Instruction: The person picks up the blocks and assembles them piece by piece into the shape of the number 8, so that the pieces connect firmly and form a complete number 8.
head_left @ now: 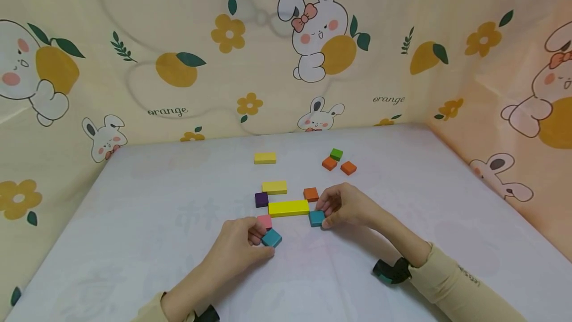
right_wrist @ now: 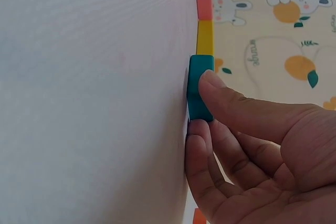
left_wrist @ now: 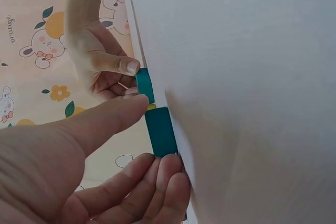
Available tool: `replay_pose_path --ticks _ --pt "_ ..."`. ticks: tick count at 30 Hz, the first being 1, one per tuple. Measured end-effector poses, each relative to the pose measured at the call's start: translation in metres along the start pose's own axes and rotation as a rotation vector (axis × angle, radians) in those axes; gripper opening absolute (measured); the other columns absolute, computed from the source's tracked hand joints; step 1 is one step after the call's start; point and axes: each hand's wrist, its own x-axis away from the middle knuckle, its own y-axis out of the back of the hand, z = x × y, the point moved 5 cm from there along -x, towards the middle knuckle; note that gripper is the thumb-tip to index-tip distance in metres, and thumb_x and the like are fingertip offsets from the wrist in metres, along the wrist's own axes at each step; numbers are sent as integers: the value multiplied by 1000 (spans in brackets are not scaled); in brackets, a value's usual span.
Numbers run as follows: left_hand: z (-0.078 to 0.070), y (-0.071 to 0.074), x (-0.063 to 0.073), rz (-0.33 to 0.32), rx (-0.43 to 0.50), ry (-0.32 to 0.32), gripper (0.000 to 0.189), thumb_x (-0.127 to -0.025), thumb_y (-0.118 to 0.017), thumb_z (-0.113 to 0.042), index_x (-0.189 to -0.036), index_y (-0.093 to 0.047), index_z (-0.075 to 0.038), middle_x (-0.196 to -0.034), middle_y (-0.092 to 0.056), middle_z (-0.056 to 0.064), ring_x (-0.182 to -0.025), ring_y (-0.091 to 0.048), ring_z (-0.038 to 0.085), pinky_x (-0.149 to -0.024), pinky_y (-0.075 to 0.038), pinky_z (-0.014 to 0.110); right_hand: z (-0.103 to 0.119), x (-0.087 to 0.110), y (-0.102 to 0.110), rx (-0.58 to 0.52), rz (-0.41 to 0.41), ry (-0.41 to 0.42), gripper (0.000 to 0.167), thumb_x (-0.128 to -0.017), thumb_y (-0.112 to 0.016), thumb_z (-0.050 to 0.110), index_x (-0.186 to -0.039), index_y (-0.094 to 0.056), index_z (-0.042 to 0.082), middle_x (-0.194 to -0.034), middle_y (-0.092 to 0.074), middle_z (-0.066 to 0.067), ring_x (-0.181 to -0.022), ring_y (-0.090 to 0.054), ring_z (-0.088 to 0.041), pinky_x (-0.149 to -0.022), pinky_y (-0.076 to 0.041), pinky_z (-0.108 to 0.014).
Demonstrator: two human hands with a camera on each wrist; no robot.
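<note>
My left hand (head_left: 237, 243) holds a teal block (head_left: 271, 238) between thumb and fingertips, low on the white tabletop. This block sits turned at an angle, just in front of a pink block (head_left: 264, 221) that the fingers partly cover. On the other side, my right hand (head_left: 350, 206) pinches a second teal block (right_wrist: 200, 87), its thumb on one face and fingers at the end. That block lies against the front right corner of a long yellow block (head_left: 288, 208). An orange block (head_left: 311, 194) and a purple block (head_left: 261, 200) stand by the yellow block's back corners.
A shorter yellow block (head_left: 274, 187) lies behind the long one, and another yellow block (head_left: 265, 158) is farther back. Two orange blocks (head_left: 348, 168) and a green block (head_left: 336, 154) are grouped at the back right. Patterned cloth (head_left: 250, 63) rises behind the tabletop (head_left: 147, 212).
</note>
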Motion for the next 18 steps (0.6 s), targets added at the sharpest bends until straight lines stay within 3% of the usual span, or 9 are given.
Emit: replay_pose_path --ticks 7,12,18 --pt "-4 1 2 18 -23 -1 34 -74 -88 -21 -95 -67 -5 -86 -64 -2 -79 -59 16 -71 -52 26 -1 1 -1 2 -5 -4 30 -71 -88 7 -95 -70 8 -88 -66 -4 -80 -60 -23 -76 -53 -32" --pt "-15 13 5 22 -81 10 34 -75 -87 -26 -97 -69 -7 -87 -64 -2 -81 -59 17 -74 -53 30 -1 0 -1 10 -3 -2 30 -72 -88 7 -95 -70 8 -88 -66 -4 -81 -60 -23 -76 -53 -32" --pt "-24 31 -3 27 -136 -76 26 -79 -84 -19 -99 -71 -9 -92 -68 -3 -89 -61 20 -79 -54 34 0 0 0 10 0 6 30 -72 -89 8 -95 -71 8 -88 -66 -5 -81 -60 -23 -76 -53 -33"
